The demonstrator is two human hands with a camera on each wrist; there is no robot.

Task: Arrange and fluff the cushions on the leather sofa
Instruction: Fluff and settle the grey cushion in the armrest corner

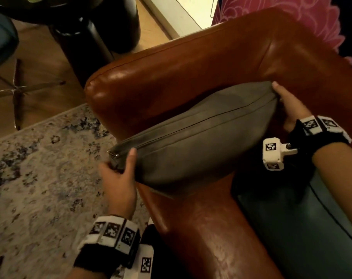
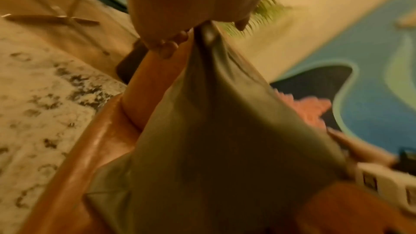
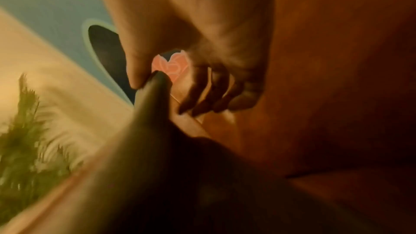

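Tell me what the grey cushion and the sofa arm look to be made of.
Grey cushion: seemingly a matte woven or suede-like fabric; it shows no shine, a sewn seam and a zip pull at the corner held by the left hand.
Sofa arm: glossy brown leather or a leather look-alike; bright highlights, piped edge.

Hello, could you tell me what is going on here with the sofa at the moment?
A person is holding a grey cushion by its two ends at the corner of a brown leather sofa. The left hand grips the zipper end and the right hand grips the far end. The cushion sits edge-up against the armrest, being shaped or positioned.
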